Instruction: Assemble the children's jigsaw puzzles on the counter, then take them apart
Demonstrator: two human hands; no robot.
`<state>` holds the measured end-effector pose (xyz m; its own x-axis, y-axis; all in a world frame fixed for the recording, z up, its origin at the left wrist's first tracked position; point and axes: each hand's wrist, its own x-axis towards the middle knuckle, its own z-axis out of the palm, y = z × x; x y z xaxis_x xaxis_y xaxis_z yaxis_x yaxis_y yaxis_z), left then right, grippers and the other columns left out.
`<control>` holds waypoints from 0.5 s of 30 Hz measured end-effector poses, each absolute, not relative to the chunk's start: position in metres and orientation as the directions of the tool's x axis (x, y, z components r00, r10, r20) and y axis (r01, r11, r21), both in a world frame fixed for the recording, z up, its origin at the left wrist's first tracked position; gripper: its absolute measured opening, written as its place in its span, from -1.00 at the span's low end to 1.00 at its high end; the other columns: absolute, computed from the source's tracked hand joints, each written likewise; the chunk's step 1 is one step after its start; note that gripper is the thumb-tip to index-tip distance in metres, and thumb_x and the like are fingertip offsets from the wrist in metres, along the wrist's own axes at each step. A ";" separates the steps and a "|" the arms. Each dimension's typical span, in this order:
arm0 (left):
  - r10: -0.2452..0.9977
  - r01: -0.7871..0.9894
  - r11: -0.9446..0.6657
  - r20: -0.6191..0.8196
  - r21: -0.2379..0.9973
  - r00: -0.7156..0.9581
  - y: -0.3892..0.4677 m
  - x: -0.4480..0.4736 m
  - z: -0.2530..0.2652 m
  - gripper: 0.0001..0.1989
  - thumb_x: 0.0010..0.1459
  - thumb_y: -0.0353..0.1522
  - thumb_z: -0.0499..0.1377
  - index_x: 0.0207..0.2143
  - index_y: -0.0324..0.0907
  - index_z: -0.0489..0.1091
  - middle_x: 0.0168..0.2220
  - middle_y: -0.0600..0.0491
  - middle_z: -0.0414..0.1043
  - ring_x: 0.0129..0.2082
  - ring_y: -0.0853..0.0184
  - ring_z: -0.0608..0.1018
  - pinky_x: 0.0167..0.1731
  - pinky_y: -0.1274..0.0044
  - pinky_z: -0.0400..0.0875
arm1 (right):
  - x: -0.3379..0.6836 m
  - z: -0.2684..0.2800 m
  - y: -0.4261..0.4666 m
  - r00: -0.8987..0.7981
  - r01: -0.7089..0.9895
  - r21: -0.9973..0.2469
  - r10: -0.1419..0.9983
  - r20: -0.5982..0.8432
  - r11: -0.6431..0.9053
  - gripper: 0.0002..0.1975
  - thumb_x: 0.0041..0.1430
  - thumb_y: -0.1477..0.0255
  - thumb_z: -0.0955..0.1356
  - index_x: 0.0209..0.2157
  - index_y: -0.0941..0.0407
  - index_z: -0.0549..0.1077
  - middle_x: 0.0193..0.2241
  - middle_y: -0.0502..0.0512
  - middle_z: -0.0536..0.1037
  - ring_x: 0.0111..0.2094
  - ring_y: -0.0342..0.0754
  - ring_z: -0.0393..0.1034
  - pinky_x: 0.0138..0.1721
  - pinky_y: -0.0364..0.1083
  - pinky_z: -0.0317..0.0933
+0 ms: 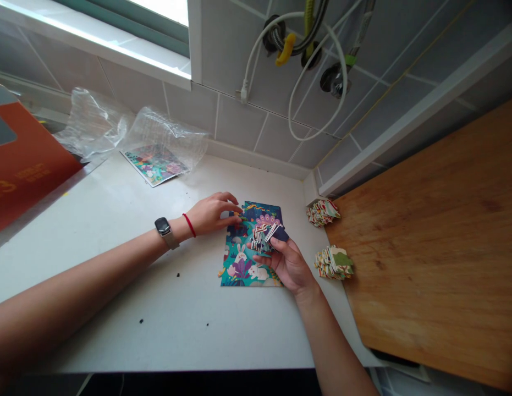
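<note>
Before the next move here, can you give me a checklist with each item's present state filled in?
1. Right hand holds the stack of pieces: ok.
2. Left hand at the upper-left part of the puzzle: ok.
3. Left hand gripping a piece: cannot tell, too small to make out.
4. Puzzle flat on the white table: ok.
5. Farther pile and nearer pile apart from the puzzle: ok, both to its right.
6. Picture sheet fully in sight: not ok, clear plastic overlaps it.

Teal and navy ground the jigsaw puzzle [241, 257], patterned with white rabbits, purple leaves and a pink scalloped fan. The held puzzle pieces [263, 237] show white edges and one navy face. The near-right stack [334, 262] is topped green and cream; the left box [41, 165] is orange, the tabletop [115, 231] white.
</note>
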<state>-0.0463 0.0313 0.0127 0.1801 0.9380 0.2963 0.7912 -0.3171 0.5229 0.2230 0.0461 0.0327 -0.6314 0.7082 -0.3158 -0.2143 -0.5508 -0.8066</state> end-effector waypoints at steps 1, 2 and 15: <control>0.902 0.785 -0.406 0.341 0.469 0.263 0.030 -0.047 0.010 -0.70 0.33 -0.13 0.16 -0.09 -0.04 0.62 0.03 -0.08 0.55 -0.06 0.17 0.58 -0.03 0.32 0.46 | 0.223 0.033 0.046 -0.632 -0.213 -0.808 0.708 -0.314 -0.549 -0.47 0.13 0.36 0.51 0.13 0.04 0.41 -0.13 0.09 0.67 -0.16 0.11 0.64 -0.15 0.11 0.59; 0.869 0.775 -0.472 0.369 0.420 0.329 0.029 -0.047 0.008 -0.70 0.34 -0.14 0.15 -0.08 -0.01 0.63 0.07 -0.07 0.53 0.00 0.15 0.55 0.02 0.28 0.44 | 0.223 0.033 0.046 -0.630 -0.214 -0.809 0.710 -0.315 -0.548 -0.47 0.13 0.37 0.51 0.13 0.04 0.40 -0.13 0.09 0.67 -0.16 0.11 0.64 -0.15 0.11 0.59; 0.867 0.749 -0.497 0.285 0.438 0.408 0.025 -0.054 0.001 -0.72 0.32 -0.17 0.17 -0.03 0.03 0.61 0.29 -0.06 0.36 0.30 -0.03 0.34 0.20 0.08 0.29 | 0.223 0.034 0.046 -0.628 -0.237 -0.785 0.706 -0.326 -0.573 -0.61 0.12 0.38 0.52 -0.01 0.06 0.47 -0.14 0.08 0.67 -0.17 0.05 0.64 -0.19 0.04 0.59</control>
<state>-0.0539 0.0249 0.0005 0.4084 0.8670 0.2854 0.7489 -0.4970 0.4383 0.2233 0.0463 0.0342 -0.6281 0.7064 -0.3263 -0.2368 -0.5730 -0.7846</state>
